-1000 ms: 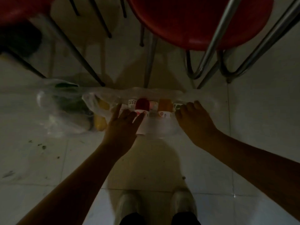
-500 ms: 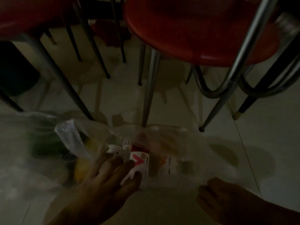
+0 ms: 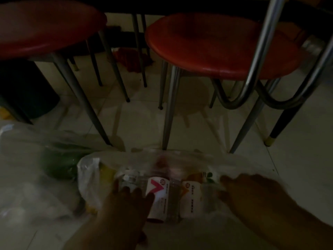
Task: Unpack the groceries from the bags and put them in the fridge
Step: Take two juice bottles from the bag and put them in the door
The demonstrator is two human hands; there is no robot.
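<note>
A clear plastic bag (image 3: pixel 90 179) lies on the pale tiled floor in front of me. Inside it are several drink bottles side by side, among them one with a white and red label (image 3: pixel 158 193) and one with an orange label (image 3: pixel 191 197). My left hand (image 3: pixel 124 210) rests with spread fingers on the bottles at the bag's left end. At the bag's right end is my right hand (image 3: pixel 252 195), fingers pointing at the film; blur hides its grip. A yellow item (image 3: pixel 106 172) shows at the bag's left.
A second clear bag holding something green (image 3: pixel 59 165) lies to the left. Two red-seated chairs (image 3: pixel 207 46) (image 3: pixel 45 27) stand just behind the bags, with metal legs (image 3: pixel 169 112) coming down close to them. A dark bin (image 3: pixel 23 87) is far left and a red cloth (image 3: pixel 131 60) lies under the table.
The view has tilted up, so the bag sits lower in frame. My right hand drew back from the bag and has returned to its right end. My left hand stays on the bottles.
</note>
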